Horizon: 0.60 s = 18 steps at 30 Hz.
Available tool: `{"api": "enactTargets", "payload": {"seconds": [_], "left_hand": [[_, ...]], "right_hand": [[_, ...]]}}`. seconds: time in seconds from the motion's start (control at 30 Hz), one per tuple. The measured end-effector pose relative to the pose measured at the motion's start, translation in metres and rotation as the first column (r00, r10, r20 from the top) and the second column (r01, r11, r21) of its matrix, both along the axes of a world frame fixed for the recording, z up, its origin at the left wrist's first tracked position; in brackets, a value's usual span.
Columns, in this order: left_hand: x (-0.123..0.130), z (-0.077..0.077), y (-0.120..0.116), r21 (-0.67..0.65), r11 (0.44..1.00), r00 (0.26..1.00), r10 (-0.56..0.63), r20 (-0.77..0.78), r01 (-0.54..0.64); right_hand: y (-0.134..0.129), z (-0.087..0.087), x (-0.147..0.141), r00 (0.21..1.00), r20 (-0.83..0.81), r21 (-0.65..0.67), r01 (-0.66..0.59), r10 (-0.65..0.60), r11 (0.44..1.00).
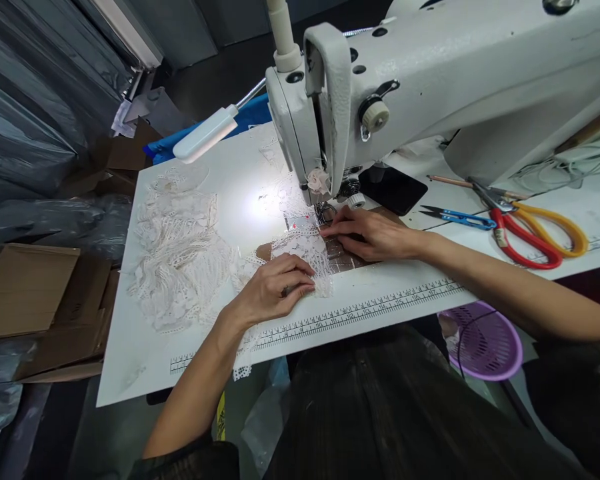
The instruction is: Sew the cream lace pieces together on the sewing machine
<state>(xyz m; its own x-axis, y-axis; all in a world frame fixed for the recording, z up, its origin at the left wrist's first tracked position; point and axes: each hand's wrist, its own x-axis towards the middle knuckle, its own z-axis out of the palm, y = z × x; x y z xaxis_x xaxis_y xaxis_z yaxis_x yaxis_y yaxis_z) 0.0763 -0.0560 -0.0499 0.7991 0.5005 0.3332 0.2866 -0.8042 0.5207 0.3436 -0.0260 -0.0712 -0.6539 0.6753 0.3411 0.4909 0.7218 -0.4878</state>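
White lace (pixel 307 250) lies under the needle area of a white sewing machine (pixel 290 127). My left hand (pixel 275 285) rests on the lace's left part, its fingers bent and fingertips pressed together on the fabric. Close to the presser foot (pixel 325 212), my right hand (pixel 373 233) has its fingertips together at the right edge of the lace, over a brown patch of the machine bed (pixel 353 257). What lies between these fingertips is too small to make out. A heap of white lace (pixel 185 260) spreads to the left and joins the strip near my left hand.
Right of the machine needle are a black phone (pixel 395 189), blue thread snips (pixel 457 217) and scissors with red and orange handles (pixel 525 240). A lamp (pixel 207 135) hangs at the left. A ruler strip (pixel 350 314) runs along the front edge, above a purple basket (pixel 510 343).
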Motion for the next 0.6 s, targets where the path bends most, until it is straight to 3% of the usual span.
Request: {"api": "enactTargets", "payload": {"seconds": [0.17, 0.33, 0.47, 0.6], "left_hand": [[-0.001, 0.002, -0.001, -0.008, 1.0, 1.0, 0.007, -0.002, -0.007], [0.003, 0.003, -0.002, 0.071, 0.997, 0.998, 0.002, 0.066, -0.006], [0.006, 0.002, -0.004, 0.172, 0.984, 0.995, 0.025, 0.097, -0.041], [0.008, 0.003, -0.002, 0.32, 0.936, 0.987, 0.158, -0.015, -0.145]], "right_hand": [[-0.028, 0.011, 0.027, 0.991, 0.053, 0.013, -0.121, 0.12, 0.993], [-0.032, 0.023, 0.052, 0.998, 0.033, -0.029, 0.059, -0.058, 0.998], [-0.012, 0.015, 0.028, 1.0, -0.024, 0.019, -0.001, 0.002, 1.0], [0.002, 0.004, 0.0, 0.991, 0.118, 0.122, -0.073, 0.059, 0.99]]}}
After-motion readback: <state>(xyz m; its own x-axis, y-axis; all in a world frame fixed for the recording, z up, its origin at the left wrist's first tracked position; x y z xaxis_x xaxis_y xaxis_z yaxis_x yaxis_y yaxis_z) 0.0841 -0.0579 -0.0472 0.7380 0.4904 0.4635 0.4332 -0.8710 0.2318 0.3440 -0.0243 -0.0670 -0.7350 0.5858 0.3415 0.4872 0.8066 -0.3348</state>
